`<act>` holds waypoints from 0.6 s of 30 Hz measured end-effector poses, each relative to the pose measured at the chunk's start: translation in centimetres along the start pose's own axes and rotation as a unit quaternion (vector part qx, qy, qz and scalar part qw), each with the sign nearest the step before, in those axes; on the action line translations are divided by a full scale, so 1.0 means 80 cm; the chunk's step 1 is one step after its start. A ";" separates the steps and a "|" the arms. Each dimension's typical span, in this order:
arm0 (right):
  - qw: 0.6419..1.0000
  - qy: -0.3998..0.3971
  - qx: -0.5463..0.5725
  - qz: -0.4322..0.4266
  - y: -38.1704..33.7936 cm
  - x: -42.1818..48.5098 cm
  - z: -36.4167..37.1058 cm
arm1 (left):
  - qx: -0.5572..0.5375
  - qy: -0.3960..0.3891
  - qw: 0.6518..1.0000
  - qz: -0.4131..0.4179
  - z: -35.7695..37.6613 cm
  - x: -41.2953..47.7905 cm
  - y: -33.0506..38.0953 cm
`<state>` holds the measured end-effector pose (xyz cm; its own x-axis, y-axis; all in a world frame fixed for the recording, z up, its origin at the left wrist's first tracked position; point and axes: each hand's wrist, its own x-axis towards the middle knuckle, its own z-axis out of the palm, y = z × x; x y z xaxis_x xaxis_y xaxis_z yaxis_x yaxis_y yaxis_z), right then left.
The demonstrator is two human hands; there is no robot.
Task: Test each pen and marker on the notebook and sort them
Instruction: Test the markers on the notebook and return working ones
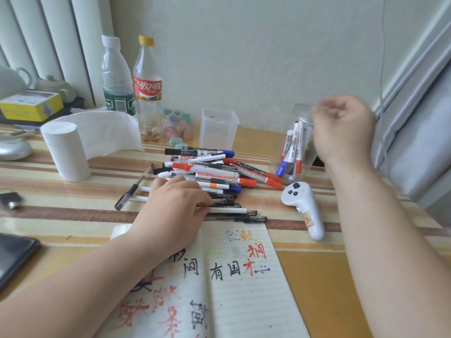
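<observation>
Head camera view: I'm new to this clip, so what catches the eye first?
A jumbled pile of pens and markers sits mid-table under the left hand. Nearer lies an open notebook full of red and black scribbles. The blurred right hand hovers by a clear jar of markers.

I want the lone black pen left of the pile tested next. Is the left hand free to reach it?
Probably yes: the black pen lies bare on the table just beside the left hand, with nothing across it or between them.
</observation>
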<state>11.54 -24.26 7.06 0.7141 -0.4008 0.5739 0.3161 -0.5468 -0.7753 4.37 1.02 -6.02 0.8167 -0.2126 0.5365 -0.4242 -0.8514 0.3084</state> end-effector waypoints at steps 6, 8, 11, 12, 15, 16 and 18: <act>0.924 -0.333 -0.185 -0.026 0.029 -0.101 0.046 | 0.026 0.008 0.996 -0.087 -0.014 0.001 -0.003; 0.915 -0.338 -0.214 -0.049 0.047 -0.115 0.054 | 0.044 -0.033 0.989 -0.141 -0.020 0.002 -0.003; 0.916 -0.338 -0.211 -0.035 0.063 -0.123 0.054 | 0.046 -0.088 0.975 -0.200 -0.023 0.002 -0.006; 0.919 -0.334 -0.206 -0.023 0.066 -0.122 0.054 | 0.039 -0.098 0.972 -0.211 -0.025 0.002 -0.005; 0.920 -0.344 -0.189 0.002 0.069 -0.123 0.058 | 0.001 -0.120 0.964 -0.237 -0.031 0.002 0.002; 0.921 -0.345 -0.181 0.007 0.070 -0.124 0.061 | -0.013 -0.121 0.962 -0.243 -0.032 0.003 0.004; 0.925 -0.342 -0.163 0.019 0.072 -0.126 0.067 | -0.029 -0.116 0.962 -0.245 -0.034 0.003 0.009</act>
<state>9.51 -19.42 -4.57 0.9845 0.0739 0.1591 0.1566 -0.7791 -0.6071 3.19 1.67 -3.55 0.9868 0.0998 0.1274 0.0181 -0.8501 0.5264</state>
